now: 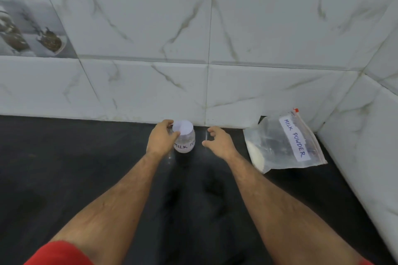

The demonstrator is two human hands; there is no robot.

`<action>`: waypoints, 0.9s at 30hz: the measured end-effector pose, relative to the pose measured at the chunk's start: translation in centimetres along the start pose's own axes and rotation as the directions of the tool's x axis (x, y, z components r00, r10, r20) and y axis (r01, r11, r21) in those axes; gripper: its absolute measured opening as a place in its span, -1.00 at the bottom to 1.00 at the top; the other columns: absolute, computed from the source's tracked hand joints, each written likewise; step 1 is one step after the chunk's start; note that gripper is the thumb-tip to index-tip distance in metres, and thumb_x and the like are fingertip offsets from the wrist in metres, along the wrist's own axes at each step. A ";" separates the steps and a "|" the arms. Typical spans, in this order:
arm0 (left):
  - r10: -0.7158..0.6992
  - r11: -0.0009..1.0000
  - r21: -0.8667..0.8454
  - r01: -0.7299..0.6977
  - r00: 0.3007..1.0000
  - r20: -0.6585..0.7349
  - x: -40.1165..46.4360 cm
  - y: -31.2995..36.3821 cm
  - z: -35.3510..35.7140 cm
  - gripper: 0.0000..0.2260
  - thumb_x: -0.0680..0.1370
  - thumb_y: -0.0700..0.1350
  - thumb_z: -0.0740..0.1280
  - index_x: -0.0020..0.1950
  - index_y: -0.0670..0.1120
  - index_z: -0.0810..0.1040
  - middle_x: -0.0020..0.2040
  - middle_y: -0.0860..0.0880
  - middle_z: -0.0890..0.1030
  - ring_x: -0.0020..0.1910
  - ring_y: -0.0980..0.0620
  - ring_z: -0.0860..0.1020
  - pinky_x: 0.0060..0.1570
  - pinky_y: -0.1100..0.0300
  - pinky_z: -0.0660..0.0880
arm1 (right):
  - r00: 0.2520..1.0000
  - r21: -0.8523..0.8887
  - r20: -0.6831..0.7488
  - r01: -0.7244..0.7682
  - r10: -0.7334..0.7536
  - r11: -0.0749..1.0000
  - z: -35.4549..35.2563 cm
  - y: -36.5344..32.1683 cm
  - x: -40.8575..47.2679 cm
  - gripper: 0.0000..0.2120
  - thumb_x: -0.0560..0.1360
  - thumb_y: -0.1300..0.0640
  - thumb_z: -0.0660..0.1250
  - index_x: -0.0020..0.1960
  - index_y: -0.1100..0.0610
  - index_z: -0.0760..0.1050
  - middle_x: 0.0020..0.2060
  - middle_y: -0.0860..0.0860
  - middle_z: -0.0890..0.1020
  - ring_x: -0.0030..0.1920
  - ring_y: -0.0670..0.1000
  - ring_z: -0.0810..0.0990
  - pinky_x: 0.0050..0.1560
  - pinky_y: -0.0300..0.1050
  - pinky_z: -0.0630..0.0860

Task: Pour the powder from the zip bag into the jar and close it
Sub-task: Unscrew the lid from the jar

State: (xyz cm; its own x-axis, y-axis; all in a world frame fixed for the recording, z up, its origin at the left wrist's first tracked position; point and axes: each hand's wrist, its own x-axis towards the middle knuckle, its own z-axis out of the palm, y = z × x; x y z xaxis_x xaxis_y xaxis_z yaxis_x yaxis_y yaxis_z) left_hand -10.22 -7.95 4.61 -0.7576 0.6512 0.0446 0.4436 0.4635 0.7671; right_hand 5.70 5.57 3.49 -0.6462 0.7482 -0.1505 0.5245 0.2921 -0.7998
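Barely started: my left hand (162,140) is wrapped around the capped jar (184,136) by the far wall, my right hand (217,139) hovers spread just beside it, and the zip bag (284,142) lies sealed, unpoured, far right.

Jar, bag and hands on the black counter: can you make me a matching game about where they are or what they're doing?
Things:
1. small clear plastic jar with a white lid
2. clear zip bag labelled MILK POWDER
3. left hand
4. right hand

States:
A. lying flat in the corner by the wall
B. open, touching nothing
C. standing upright, lid on
D. gripping the jar

Pairs: 1-C, 2-A, 3-D, 4-B
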 end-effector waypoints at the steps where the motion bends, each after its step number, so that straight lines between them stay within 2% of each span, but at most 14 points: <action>1: -0.027 0.999 -0.019 0.027 1.000 0.007 0.3 -0.8 -0.1 -0.52 0.52 -0.06 0.42 0.42 -0.10 0.45 0.34 -0.07 0.57 0.27 -0.03 0.54 0.17 0.15 0.43 | 1.000 0.006 0.020 -0.011 0.011 1.000 0.6 -0.1 0.5 -0.37 0.47 0.17 0.50 0.48 0.15 0.37 0.41 0.12 0.51 0.38 0.08 0.49 0.29 -0.13 0.42; 5: -0.158 0.978 -0.123 0.169 0.983 0.096 1.8 -3.6 0.4 -0.47 0.54 0.02 0.40 0.47 -0.09 0.40 0.40 -0.09 0.52 0.34 -0.04 0.51 0.27 0.11 0.41 | 0.993 0.015 0.101 -0.056 0.054 0.998 2.8 0.0 2.6 -0.20 0.40 0.21 0.56 0.55 0.11 0.27 0.47 0.14 0.44 0.42 0.11 0.46 0.32 -0.12 0.41; 8: -0.196 0.936 -0.257 0.240 0.963 0.184 2.7 -4.8 1.3 -0.45 0.57 -0.03 0.39 0.52 -0.10 0.35 0.47 -0.11 0.46 0.39 -0.04 0.47 0.38 -0.04 0.42 | 0.986 -0.005 0.152 -0.071 0.071 0.997 4.3 0.2 3.9 -0.11 0.37 0.26 0.57 0.58 0.13 0.19 0.51 0.13 0.39 0.47 0.12 0.40 0.43 0.00 0.39; 10: -0.204 0.902 -0.334 0.272 0.952 0.227 3.0 -5.2 1.9 -0.47 0.59 -0.06 0.36 0.54 -0.10 0.33 0.48 -0.09 0.44 0.39 -0.03 0.46 0.30 -0.08 0.49 | 0.984 -0.001 0.169 -0.065 0.064 0.998 5.1 0.4 4.7 -0.11 0.35 0.29 0.57 0.57 0.15 0.20 0.48 0.11 0.42 0.46 0.12 0.41 0.36 -0.06 0.39; 13: -0.197 0.873 -0.390 0.293 0.944 0.266 3.1 -5.4 2.5 -0.52 0.62 -0.02 0.32 0.53 -0.06 0.35 0.44 -0.02 0.49 0.29 0.04 0.48 0.13 -0.02 0.56 | 0.981 0.023 0.186 -0.051 0.046 0.998 6.0 0.5 5.4 -0.20 0.34 0.30 0.56 0.50 0.13 0.30 0.37 0.05 0.53 0.35 0.07 0.50 0.21 -0.16 0.41; 17: -0.196 0.857 -0.417 0.303 0.940 0.280 2.7 -5.3 2.5 -0.64 0.63 -0.01 0.30 0.43 -0.01 0.45 0.32 0.01 0.58 0.26 -0.01 0.54 0.10 -0.05 0.58 | 0.990 0.037 0.139 -0.025 0.019 0.999 6.1 0.6 5.1 -0.30 0.36 0.24 0.55 0.44 0.12 0.38 0.30 0.03 0.58 0.24 0.00 0.53 0.19 -0.17 0.43; 20: -0.194 0.871 -0.390 0.299 0.938 0.288 1.8 -4.9 2.0 -0.63 0.62 0.03 0.30 0.41 -0.02 0.48 0.28 -0.03 0.61 0.22 -0.06 0.59 0.09 -0.08 0.61 | 0.990 0.057 0.139 -0.006 -0.002 0.998 5.4 1.0 3.8 -0.33 0.37 0.19 0.57 0.43 0.10 0.42 0.29 0.00 0.60 0.16 -0.08 0.52 0.15 -0.20 0.40; 24: -0.153 0.897 -0.351 0.268 0.934 0.322 -0.2 -3.9 1.2 -0.63 0.61 0.14 0.27 0.34 -0.01 0.51 0.19 -0.01 0.65 0.10 -0.02 0.66 -0.02 0.01 0.63 | 0.988 0.144 0.153 -0.003 -0.019 0.990 3.9 1.5 0.9 -0.38 0.38 0.14 0.59 0.38 0.06 0.43 0.27 -0.01 0.61 0.23 -0.02 0.57 0.17 -0.14 0.48; 27: -0.101 0.901 -0.365 0.235 0.931 0.350 -2.1 -2.9 0.6 -0.68 0.62 0.20 0.22 0.18 0.02 0.57 0.05 0.01 0.70 -0.08 0.03 0.71 -0.05 0.00 0.64 | 0.984 0.258 0.169 0.013 -0.058 0.966 3.1 2.0 -2.1 -0.25 0.35 0.10 0.62 0.43 0.03 0.33 0.28 0.00 0.59 0.25 -0.01 0.59 0.25 -0.02 0.56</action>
State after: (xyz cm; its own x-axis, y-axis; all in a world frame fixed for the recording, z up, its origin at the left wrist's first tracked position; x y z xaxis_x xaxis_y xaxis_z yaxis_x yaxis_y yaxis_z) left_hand -9.62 -10.26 1.89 -0.5826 0.7699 -0.2605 0.0464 0.3514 0.9351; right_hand 6.43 2.75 0.41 -0.7602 0.6182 -0.1998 0.3553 0.1382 -0.9245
